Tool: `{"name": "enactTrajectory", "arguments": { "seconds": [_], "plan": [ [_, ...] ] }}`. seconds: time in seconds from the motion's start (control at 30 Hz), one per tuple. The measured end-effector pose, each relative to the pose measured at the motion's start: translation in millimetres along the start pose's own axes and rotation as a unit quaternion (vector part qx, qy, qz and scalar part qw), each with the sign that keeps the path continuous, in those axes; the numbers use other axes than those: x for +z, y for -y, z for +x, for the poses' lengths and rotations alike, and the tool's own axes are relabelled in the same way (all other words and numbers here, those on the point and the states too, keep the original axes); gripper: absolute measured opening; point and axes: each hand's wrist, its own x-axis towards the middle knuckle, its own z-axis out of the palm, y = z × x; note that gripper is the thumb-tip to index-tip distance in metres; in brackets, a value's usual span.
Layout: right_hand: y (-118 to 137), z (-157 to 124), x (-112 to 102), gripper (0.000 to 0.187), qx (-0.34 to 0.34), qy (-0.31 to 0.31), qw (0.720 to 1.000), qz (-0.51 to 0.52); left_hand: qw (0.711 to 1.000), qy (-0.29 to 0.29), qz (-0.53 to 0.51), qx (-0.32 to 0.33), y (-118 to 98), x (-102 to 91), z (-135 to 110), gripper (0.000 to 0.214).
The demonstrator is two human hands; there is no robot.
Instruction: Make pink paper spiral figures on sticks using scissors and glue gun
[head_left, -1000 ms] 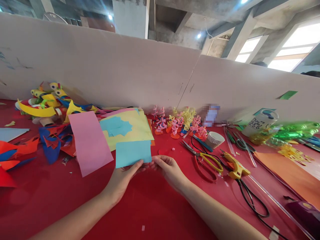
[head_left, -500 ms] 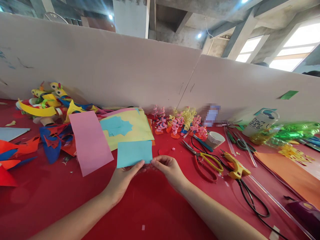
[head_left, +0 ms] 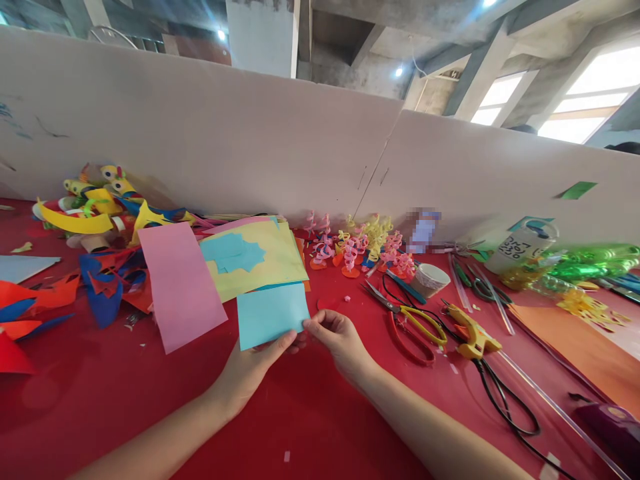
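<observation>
- The left hand (head_left: pixel 247 373) pinches the near edge of the blue paper (head_left: pixel 271 313) with thumb on top.
- The right hand (head_left: pixel 340 340) pinches its near right corner.
- The blue paper sits over the red table (head_left: pixel 300 413), just near the yellow paper (head_left: pixel 265 257).
- Yellow scissors (head_left: pixel 415 320) lie to the right.

Both forearms reach forward, converging; left hand (head_left: pixel 247 370) pinches, thumb on top (fingers tucked beneath), right hand (head_left: pixel 340 340) pinches with fingertips just beside it.

We worked at a red table (head_left: pixel 310 427) behind pale partition boards (head_left: pixel 225 140); bright windows (head_left: pixel 590 93) lit concrete ceiling beams (head_left: pixel 480 63).
</observation>
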Motion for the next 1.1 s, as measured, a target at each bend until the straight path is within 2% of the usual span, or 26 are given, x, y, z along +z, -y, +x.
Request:
{"name": "enactTrajectory", "arguments": {
  "seconds": [0.23,0.37,0.67,0.93,1.1],
  "plan": [
    [1.8,-2.0,0.0,0.03,-0.002,0.023,0.999,0.023,0.999,-0.019,-0.034,-0.015,-0.3,1.2,0.4,0.026],
    [3.9,-1.4,0.1,0.031,-0.002,0.019,1.0,0.003,0.998,-0.039,-0.041,-0.016,0.7,-0.7,2.9,0.027],
    [1.1,0.2,-2.1,0.028,-0.019,-0.002,0.999,-0.04,1.0,-0.025,-0.013,-0.009,-1.0,-0.2,2.1,0.026],
    [-0.1,-1.9,0.1,0.029,-0.016,0.021,0.999,-0.041,0.999,-0.033,0.028,0.014,-5.0,2.5,-1.9,0.023],
    [0.8,-6.0,2.5,0.029,-0.015,0.03,0.998,-0.05,0.997,0.023,0.045,0.063,-1.1,0.8,-1.7,0.023]
  ]
}}
